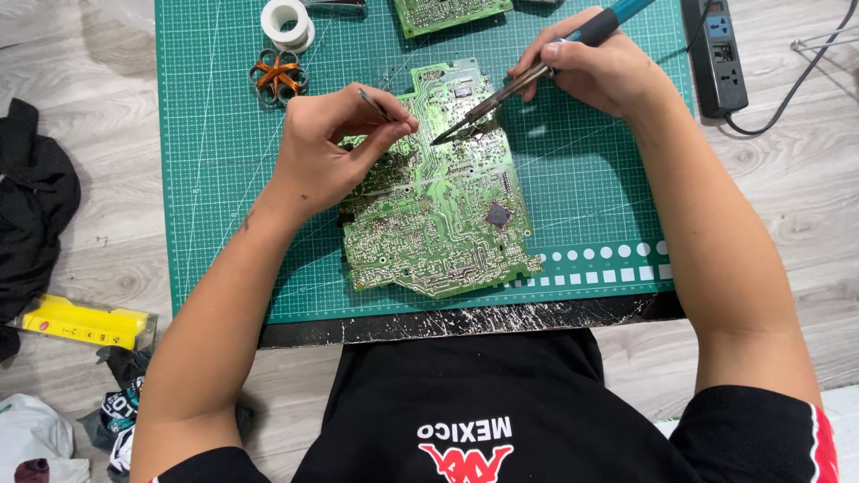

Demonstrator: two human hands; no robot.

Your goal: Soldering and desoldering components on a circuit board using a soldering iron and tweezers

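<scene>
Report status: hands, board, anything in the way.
Left hand pinching a thin metal tool at the circuit board. Right hand holding soldering iron, tip on board. Nothing blocking; tape roll off to the side.

Glossy green circuit board (434, 215) on matt rubbery cutting mat (224, 179)

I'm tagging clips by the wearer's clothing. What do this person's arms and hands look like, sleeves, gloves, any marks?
Both arms are bare from the short sleeves down, and the left hand and right hand wear no gloves, rings or watch. The black shirt has white and red print on the chest; its right sleeve carries a red and white edge stripe. A small dark mark sits on the left forearm.
</scene>
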